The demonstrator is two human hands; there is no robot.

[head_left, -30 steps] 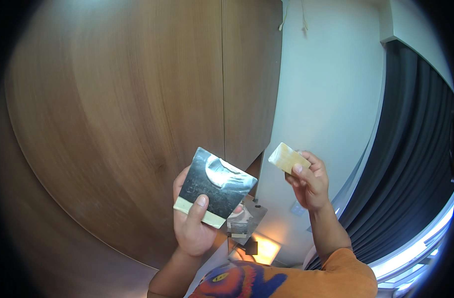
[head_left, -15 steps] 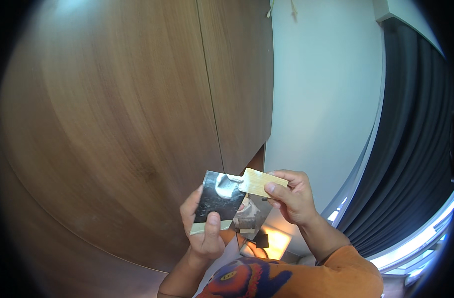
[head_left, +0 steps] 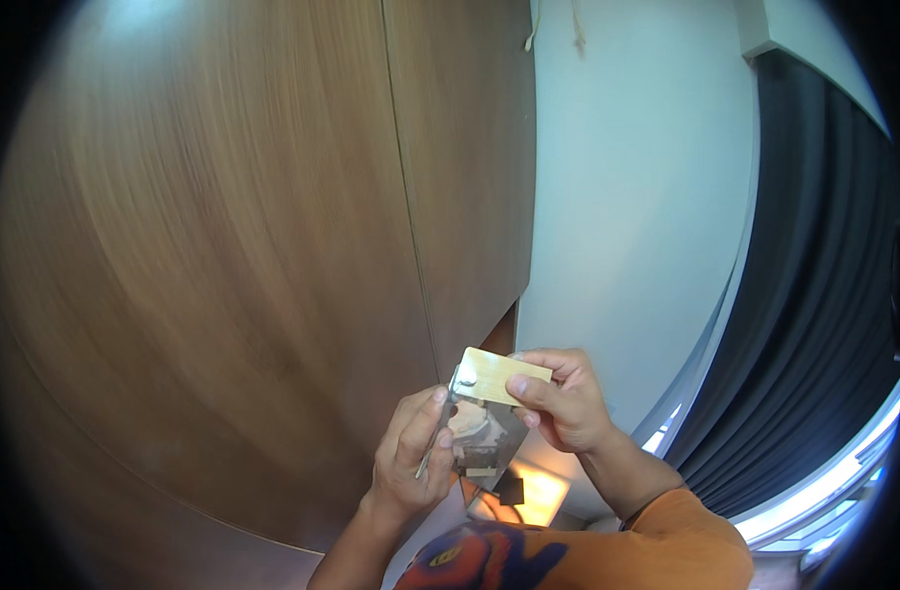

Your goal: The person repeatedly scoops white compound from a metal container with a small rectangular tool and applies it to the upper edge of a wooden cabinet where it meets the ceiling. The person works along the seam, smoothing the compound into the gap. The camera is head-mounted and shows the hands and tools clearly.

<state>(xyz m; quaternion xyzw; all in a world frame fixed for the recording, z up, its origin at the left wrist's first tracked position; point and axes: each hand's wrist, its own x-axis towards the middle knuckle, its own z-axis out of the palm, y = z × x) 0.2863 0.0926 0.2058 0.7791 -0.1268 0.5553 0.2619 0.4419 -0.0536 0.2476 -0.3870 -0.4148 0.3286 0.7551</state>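
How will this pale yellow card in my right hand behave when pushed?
The pale yellow card looks fairly stiff: it shows little bend though the right hand grips only one end. It is probably light, given the thumb-and-finger hold. The whitish patch at its left end might be slick.

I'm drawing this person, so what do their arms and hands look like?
The left hand and right hand are bare, without gloves. Both forearms are bare too. On the right there's a short orange sleeve, part of an orange shirt with a blue and red print.
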